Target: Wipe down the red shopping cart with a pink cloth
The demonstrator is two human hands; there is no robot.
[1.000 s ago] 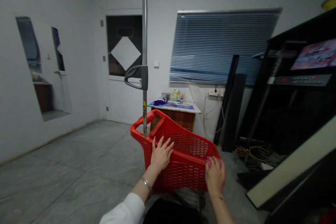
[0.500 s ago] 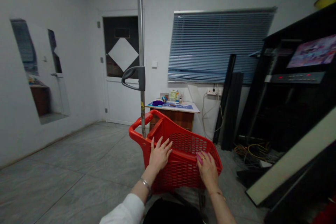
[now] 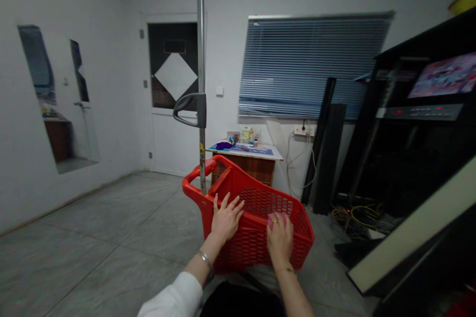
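A red plastic shopping cart with perforated basket walls stands in front of me, its handle at the left. My left hand lies on the near rim with fingers spread, close to the handle end. Farther right along the same rim, my right hand is closed around a pink cloth and presses it to the rim. Most of the cloth is covered by the fingers, so its full shape is hidden. Beside the cart's handle rises a metal pole with a grey grip.
Behind the cart, a small wooden desk carries a purple cloth and small bottles. A black rack with a lit screen stands right, near loose cables and a leaning pale panel. A door and mirror are left.
My right hand has slid left along the near rim with the pink cloth, coming closer to my left hand. My left hand stays in place on the rim.
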